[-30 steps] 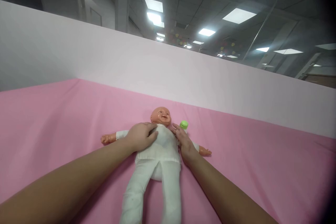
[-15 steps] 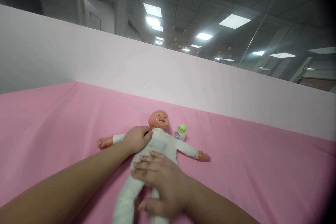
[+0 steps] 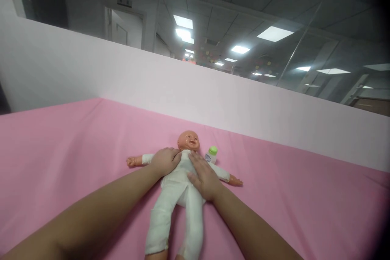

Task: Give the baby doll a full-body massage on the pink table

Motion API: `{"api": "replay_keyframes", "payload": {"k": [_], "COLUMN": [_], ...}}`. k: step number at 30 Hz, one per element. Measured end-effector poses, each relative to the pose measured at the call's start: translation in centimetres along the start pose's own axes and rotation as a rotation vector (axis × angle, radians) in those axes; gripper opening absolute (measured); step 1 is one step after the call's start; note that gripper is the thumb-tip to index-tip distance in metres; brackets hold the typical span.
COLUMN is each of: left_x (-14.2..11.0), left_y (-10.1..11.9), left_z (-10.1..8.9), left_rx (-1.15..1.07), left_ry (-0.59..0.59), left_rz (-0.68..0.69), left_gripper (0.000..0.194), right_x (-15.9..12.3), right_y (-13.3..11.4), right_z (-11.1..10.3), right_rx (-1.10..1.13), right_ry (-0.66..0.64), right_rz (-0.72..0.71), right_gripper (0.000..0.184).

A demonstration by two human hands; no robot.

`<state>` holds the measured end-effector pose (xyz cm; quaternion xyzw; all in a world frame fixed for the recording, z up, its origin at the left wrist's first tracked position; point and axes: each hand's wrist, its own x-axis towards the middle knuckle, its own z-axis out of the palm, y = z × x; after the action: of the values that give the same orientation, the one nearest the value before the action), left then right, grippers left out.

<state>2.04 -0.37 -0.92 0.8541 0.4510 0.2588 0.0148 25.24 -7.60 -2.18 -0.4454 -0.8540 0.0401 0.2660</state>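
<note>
Right hand moved up the doll — fingers straight, thumb apart on its chest — left hand loosely spread there too.

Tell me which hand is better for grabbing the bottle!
Probably the right hand: it lies on the doll, close to the bottle. The left hand is on the doll's other side, so it would likely have to reach across.

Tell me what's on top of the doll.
The left hand and right hand lie on the doll, one on each side of its chest. What lies directly beneath them is covered from view.
</note>
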Motion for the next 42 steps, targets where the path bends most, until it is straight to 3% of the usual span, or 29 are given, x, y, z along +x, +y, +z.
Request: {"api": "replay_keyframes", "payload": {"k": [6, 11, 16, 19, 21, 23, 27, 31, 36, 42], "left_x": [-2.0, -4.3, -4.9, -4.4, -4.1, -3.8, -3.6, -3.4, -3.3, -3.4], "left_y": [-0.5, -2.4, -6.0, -8.5, -10.1, -11.4, -12.3, -11.6, -11.0, -9.8], "left_z": [-1.0, -2.6, -3.9, -4.6, -5.2, -5.7, -5.9, -5.4, -5.1, -4.7], "left_rx": [0.141, 0.366, 0.41, 0.369, 0.319, 0.235, 0.105, -0.036, -0.237, -0.818], "left_ry": [-0.004, 0.056, 0.03, 0.0, -0.011, -0.056, -0.127, -0.08, 0.089, 0.2], "left_rz": [0.074, 0.1, -0.029, -0.209, -0.355, -0.483, -0.586, -0.61, -0.638, -0.677], "left_gripper": [0.048, 0.044, 0.054, 0.062, 0.066, 0.065, 0.053, 0.04, 0.059, 0.068], "right_x": [-2.7, -4.8, -5.1, -5.8, -6.7, -7.7, -9.0, -8.8, -8.0, -7.5], "right_y": [1.2, 2.2, 3.9, 6.4, 8.6, 10.6, 12.5, 11.7, 9.9, 9.5], "right_z": [-0.2, -1.2, -2.5, -3.9, -5.0, -6.1, -7.3, -7.6, -8.0, -7.2], "right_rx": [-0.129, -0.27, -0.373, -0.36, -0.266, -0.119, 0.085, 0.252, 0.393, 0.919], "right_ry": [0.034, 0.063, 0.056, 0.05, -0.002, -0.08, -0.119, -0.046, 0.073, 0.226], "right_rz": [0.078, 0.132, 0.328, 0.547, 0.684, 0.729, 0.737, 0.74, 0.772, 0.804], "right_gripper": [0.067, 0.059, 0.046, 0.059, 0.078, 0.088, 0.08, 0.06, 0.038, 0.052]}}
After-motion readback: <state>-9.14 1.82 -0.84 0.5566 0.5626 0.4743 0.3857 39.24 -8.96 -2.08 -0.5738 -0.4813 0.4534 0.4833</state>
